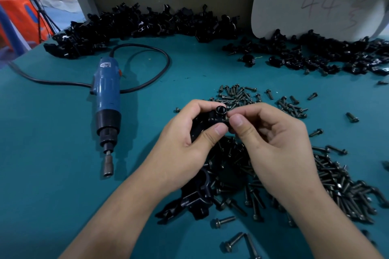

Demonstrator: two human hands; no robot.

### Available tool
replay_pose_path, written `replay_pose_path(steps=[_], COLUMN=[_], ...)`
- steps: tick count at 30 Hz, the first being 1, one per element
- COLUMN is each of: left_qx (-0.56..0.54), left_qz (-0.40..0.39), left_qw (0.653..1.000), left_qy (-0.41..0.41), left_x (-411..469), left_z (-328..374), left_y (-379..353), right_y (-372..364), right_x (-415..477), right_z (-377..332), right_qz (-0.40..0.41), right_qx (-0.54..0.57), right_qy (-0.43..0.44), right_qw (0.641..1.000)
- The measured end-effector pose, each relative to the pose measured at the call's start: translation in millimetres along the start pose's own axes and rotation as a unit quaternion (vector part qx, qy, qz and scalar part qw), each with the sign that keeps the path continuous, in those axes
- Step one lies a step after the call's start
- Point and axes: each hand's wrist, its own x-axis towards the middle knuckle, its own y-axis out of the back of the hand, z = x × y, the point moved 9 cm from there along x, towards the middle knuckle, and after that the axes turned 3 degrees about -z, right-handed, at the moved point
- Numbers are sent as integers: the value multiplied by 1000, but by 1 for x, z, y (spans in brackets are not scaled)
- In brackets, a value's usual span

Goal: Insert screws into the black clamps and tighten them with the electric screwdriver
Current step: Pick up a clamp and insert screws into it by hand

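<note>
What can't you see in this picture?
Head view only:
- What the right hand pinches at the clamp: hidden by its own fingers.
- Clamp's lower part: covered by the left hand.
- Cord of the screwdriver: runs off the left edge.
- Marks beside "44" on the board: blurred.

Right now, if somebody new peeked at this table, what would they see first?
Probably the middle, where the left hand grips a black clamp while the right hand pinches at its side. Next comes the blue electric screwdriver lying to the left on the green table, and the screws scattered to the right.
</note>
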Motion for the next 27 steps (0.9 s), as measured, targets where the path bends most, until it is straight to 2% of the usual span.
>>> replay_pose_path(steps=[6, 15, 22, 27], left_qx=[-6, -8, -11, -2], left_qz=[1, -20, 4, -4], left_qw=[1000, 1000, 1000, 1000], left_qy=[9, 23, 20, 23], left_x=[0, -3, 0, -1], left_z=[-2, -4, -2, -2], left_y=[-1, -7, 0, -3], right_y=[-1, -3, -5, -7], right_x=[0, -2, 0, -1], right_z=[1, -1, 0, 1], right_qz=[0, -6, -41, -40], right_qx=[37, -67, -90, -152], right_qy=[2, 18, 15, 25], right_qw=[999, 998, 995, 987])
